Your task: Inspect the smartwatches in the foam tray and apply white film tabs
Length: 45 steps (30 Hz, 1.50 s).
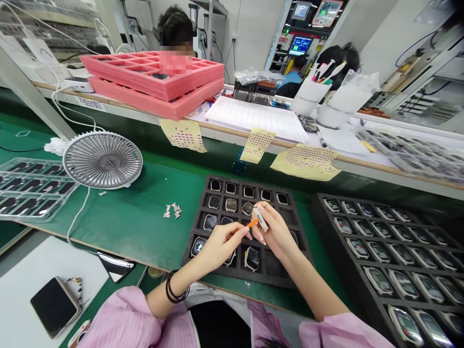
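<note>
At the left edge of the frame, we are seeing a clear plastic tray (54,216), which is holding rows of dark parts. Just beside it, to the right, a grey round fan (105,162) is standing on the green table (145,237). In the lower left, a dark-screened phone (55,305) is lying on a white surface (18,290). In the upper left, two pink foam trays (155,94) are resting on the shelf, one upon the other. Further right, some small pale scraps (173,210) are lying loose on the table.

In the middle of the frame, our left hand (226,239) is gripping an orange stick (251,223) between thumb and fingers. The tip of the stick is reaching the small pale case (261,220); whether it is pressing, we cannot tell. This case is being gripped in the fingers of our right hand (273,224), above the black foam tray (263,278). Under both hands, this tray is holding watches (252,258) in its square compartments.

At the right side of the frame, a second black tray (335,263) is standing apart, and it is carrying many more watches in rows.
</note>
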Motion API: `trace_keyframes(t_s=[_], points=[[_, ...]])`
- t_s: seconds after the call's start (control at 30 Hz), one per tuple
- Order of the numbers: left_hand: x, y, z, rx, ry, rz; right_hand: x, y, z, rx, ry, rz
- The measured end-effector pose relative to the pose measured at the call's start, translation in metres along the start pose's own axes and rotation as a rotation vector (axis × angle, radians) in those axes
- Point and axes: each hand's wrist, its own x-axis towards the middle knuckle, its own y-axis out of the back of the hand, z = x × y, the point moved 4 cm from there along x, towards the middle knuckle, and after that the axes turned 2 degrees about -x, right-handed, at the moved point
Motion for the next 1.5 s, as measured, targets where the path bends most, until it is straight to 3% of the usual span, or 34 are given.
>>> trace_keyframes(t_s=[0.17,0.43,0.57,0.77,0.83,0.9,1.03,1.13,1.3,1.5], points=[[0.001,-0.001,0.004,-0.106,0.029,-0.043,-0.001,-0.005,0.003,0.011,0.007,0.014],[0.004,-0.007,0.005,-0.279,-0.037,-0.017,-0.003,-0.026,0.015,0.330,-0.213,-0.179],[0.005,-0.004,0.007,-0.291,-0.049,0.003,-0.005,-0.023,0.016,0.281,-0.123,-0.070],[0.006,-0.005,0.003,-0.139,-0.077,0.090,-0.012,-0.018,0.025,-0.013,0.036,0.073],[0.003,0.005,0.002,-0.045,-0.088,0.159,-0.009,-0.003,0.022,-0.159,0.127,0.102],[-0.003,0.027,-0.003,0.042,-0.068,0.257,-0.003,0.027,0.014,-0.365,0.205,0.182],[-0.016,0.092,-0.022,0.437,0.034,0.516,0.010,0.110,-0.003,-1.111,0.269,0.494],[-0.024,0.132,-0.044,0.701,0.203,0.609,0.018,0.151,-0.001,-1.261,0.255,0.535],[-0.033,0.156,-0.065,0.871,0.395,0.596,0.023,0.163,0.012,-1.423,0.256,0.490],[-0.034,0.153,-0.053,0.871,0.361,0.644,0.023,0.140,0.013,-1.676,0.321,0.430]])
